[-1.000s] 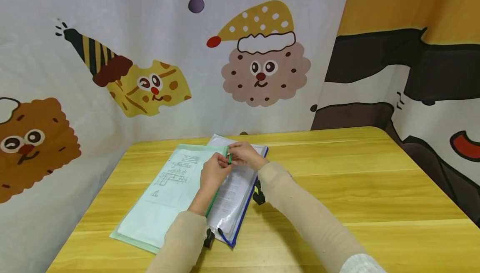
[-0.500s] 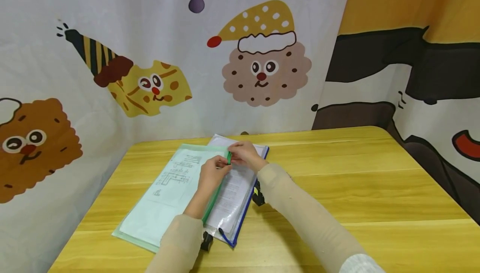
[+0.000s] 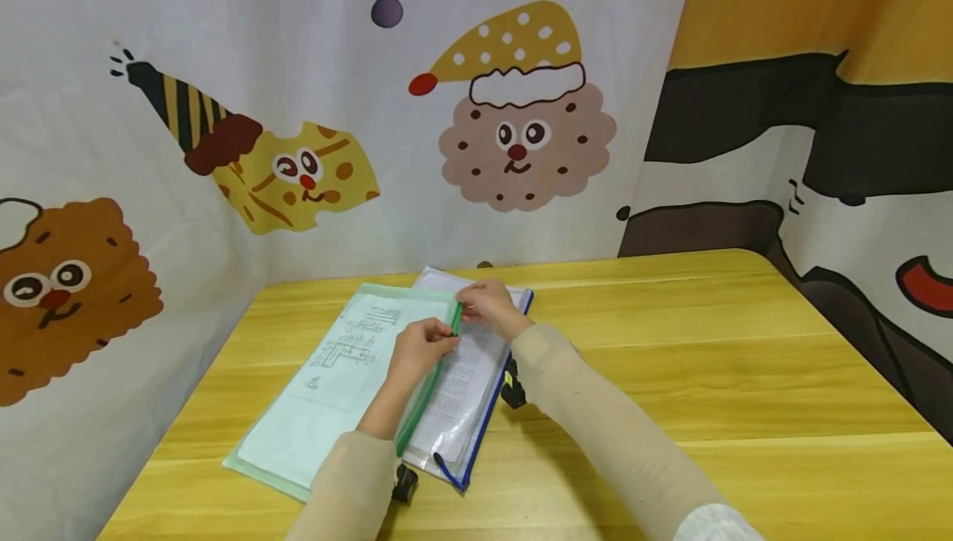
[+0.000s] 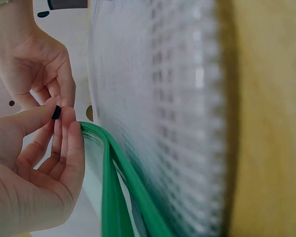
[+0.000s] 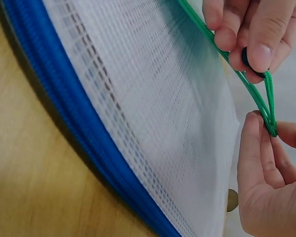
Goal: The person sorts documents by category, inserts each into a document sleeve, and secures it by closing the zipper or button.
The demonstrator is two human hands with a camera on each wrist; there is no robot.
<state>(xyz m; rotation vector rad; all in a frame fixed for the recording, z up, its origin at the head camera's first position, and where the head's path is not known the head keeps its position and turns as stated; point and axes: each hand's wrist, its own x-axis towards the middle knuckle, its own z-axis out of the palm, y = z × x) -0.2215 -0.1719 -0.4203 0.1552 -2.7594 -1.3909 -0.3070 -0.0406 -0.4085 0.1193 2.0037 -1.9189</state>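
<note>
A green-edged mesh zip pouch [image 3: 298, 433] lies on the left, a sheet with printed drawings showing through it. My left hand [image 3: 419, 349] pinches the black-tipped zipper pull [image 4: 56, 112] between thumb and fingers. Its green cord [image 5: 270, 94] loops toward my right hand [image 5: 274, 182], which pinches the far end of the green zipper [image 5: 251, 89] at the pouch's upper right corner. Beneath that edge lies a second, clear mesh pouch [image 3: 465, 392] with a blue zipper [image 5: 89, 143], holding printed paper. Fingers hide the slider.
Both pouches rest on a yellow wood-grain table [image 3: 670, 359]. A blue pull cord [image 3: 449, 472] hangs from the clear pouch's near corner. Behind the table hangs a curtain [image 3: 320, 45] with cartoon biscuits. Black wrist devices [image 3: 514, 388] sit by each forearm.
My left hand has moved slightly toward the near side along the green zipper edge, away from the right hand. My right hand has stayed at the upper corner.
</note>
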